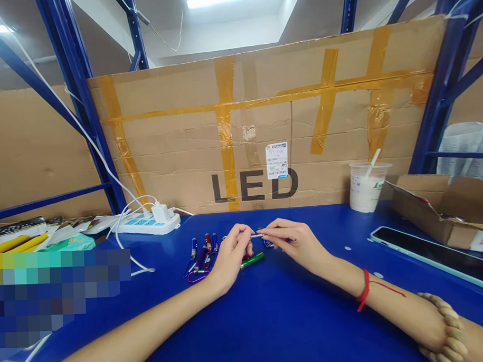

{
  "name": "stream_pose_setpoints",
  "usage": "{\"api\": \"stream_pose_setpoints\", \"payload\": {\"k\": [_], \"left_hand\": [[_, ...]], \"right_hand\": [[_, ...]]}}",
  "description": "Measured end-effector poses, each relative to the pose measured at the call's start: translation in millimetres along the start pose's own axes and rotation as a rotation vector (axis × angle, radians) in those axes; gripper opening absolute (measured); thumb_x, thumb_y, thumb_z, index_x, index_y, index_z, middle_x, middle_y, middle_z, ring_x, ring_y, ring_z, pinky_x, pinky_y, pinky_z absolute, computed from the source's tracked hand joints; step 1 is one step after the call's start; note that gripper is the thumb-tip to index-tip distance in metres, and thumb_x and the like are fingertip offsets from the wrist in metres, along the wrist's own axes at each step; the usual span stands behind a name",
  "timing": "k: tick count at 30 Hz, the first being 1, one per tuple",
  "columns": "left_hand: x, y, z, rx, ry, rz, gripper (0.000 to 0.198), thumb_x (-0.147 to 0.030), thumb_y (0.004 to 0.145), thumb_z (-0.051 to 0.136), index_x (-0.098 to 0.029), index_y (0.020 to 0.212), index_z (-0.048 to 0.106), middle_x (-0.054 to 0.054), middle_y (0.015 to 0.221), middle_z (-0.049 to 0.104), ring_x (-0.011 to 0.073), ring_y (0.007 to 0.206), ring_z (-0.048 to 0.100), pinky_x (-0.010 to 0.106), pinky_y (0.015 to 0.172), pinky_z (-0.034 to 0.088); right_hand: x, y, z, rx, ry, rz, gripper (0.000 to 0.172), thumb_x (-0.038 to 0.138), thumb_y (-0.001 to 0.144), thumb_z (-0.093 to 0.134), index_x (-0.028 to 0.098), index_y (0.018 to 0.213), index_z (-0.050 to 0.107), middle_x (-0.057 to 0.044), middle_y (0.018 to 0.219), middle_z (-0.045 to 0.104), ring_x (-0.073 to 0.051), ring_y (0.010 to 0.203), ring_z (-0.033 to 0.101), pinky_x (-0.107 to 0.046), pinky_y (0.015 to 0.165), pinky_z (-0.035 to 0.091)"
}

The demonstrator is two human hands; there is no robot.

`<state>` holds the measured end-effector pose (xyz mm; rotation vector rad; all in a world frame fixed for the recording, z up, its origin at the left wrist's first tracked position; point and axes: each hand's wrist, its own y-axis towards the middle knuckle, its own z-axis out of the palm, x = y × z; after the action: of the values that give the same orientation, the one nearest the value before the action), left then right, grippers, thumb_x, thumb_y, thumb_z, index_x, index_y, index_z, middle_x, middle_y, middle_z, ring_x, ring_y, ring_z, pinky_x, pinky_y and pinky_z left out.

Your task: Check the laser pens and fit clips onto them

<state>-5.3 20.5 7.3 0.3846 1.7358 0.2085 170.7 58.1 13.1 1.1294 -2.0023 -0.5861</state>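
My left hand [230, 258] is closed, its fingers curled round one end of a thin silver piece [257, 235]. My right hand [299, 241] pinches the other end between thumb and fingertips. What exactly this small piece is, I cannot make out. A green metallic tube [252, 260] shows just below my left hand, partly covered by it; whether the fingers touch it is unclear. Left of that hand lies a cluster of small coloured metal tubes with carabiner clips [202, 256], in blue, red and purple. Behind my right fingertips, another small blue item [268, 244] is partly hidden.
A white power strip [150, 224] with cables sits at the back left of the blue table [278, 317]. To the right are a lidded cup with a straw [366, 190], a phone [438, 256] and an open cardboard box [432, 211]. A taped cardboard panel [177, 146] stands behind.
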Motion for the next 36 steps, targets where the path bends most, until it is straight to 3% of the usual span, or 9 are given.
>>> {"api": "stream_pose_setpoints", "payload": {"k": [6, 11, 17, 21, 27, 36], "left_hand": [[1.7, 2.3, -1.2, -0.055, 0.057, -0.035, 0.033, -0.051, 0.080, 0.048, -0.018, 0.076, 0.050, -0.007, 0.044, 0.043, 0.0083, 0.044, 0.037, 0.020, 0.048, 0.030], [1.5, 2.5, -2.4, -0.061, 0.023, -0.005, 0.029, -0.047, 0.080, 0.050, -0.018, 0.084, 0.049, -0.006, 0.050, 0.049, 0.0091, 0.048, 0.043, 0.020, 0.050, 0.035], [2.6, 1.0, -2.2, -0.009, 0.029, 0.041, 0.025, -0.043, 0.082, 0.049, -0.020, 0.089, 0.047, -0.006, 0.055, 0.050, 0.0096, 0.054, 0.048, 0.021, 0.056, 0.039], [2.6, -0.5, -0.9, -0.004, 0.046, 0.069, 0.019, -0.037, 0.084, 0.047, -0.020, 0.093, 0.044, -0.006, 0.059, 0.050, 0.0112, 0.063, 0.053, 0.022, 0.062, 0.042], [0.7, -0.2, 0.2, 0.011, 0.218, 0.114, 0.011, -0.029, 0.085, 0.044, -0.021, 0.091, 0.045, -0.006, 0.060, 0.048, 0.0112, 0.062, 0.053, 0.022, 0.061, 0.040], [-0.2, -4.1, -1.2, -0.003, 0.392, 0.192, 0.010, -0.028, 0.086, 0.043, -0.022, 0.093, 0.047, -0.006, 0.062, 0.053, 0.0100, 0.058, 0.050, 0.020, 0.056, 0.037]], "right_hand": [[-0.5, 0.7, 0.5, 0.005, -0.014, -0.047, 0.033, 0.039, 0.090, 0.041, 0.026, 0.095, 0.071, -0.005, 0.091, 0.066, -0.013, 0.061, 0.059, -0.029, 0.061, 0.052], [-1.5, 0.1, 2.8, -0.029, -0.023, -0.031, 0.022, 0.034, 0.084, 0.053, 0.025, 0.089, 0.073, -0.006, 0.098, 0.068, -0.020, 0.082, 0.065, -0.033, 0.073, 0.053], [0.0, -1.1, 3.9, 0.080, 0.011, 0.038, 0.022, 0.035, 0.083, 0.056, 0.024, 0.098, 0.069, -0.003, 0.090, 0.069, -0.015, 0.073, 0.064, -0.023, 0.057, 0.050], [1.9, -1.5, 2.5, 0.157, -0.077, 0.030, 0.032, 0.039, 0.085, 0.053, 0.023, 0.112, 0.061, -0.003, 0.085, 0.066, -0.014, 0.070, 0.060, -0.022, 0.058, 0.047], [8.8, -3.6, 3.6, 0.275, -0.385, -0.146, 0.029, 0.030, 0.092, 0.038, 0.015, 0.087, 0.063, -0.005, 0.076, 0.057, -0.015, 0.065, 0.055, -0.025, 0.058, 0.043], [8.4, -5.6, 7.8, 0.213, -0.332, -0.148, 0.029, 0.025, 0.092, 0.037, 0.015, 0.079, 0.060, -0.003, 0.068, 0.051, -0.014, 0.061, 0.049, -0.024, 0.057, 0.040]]}}
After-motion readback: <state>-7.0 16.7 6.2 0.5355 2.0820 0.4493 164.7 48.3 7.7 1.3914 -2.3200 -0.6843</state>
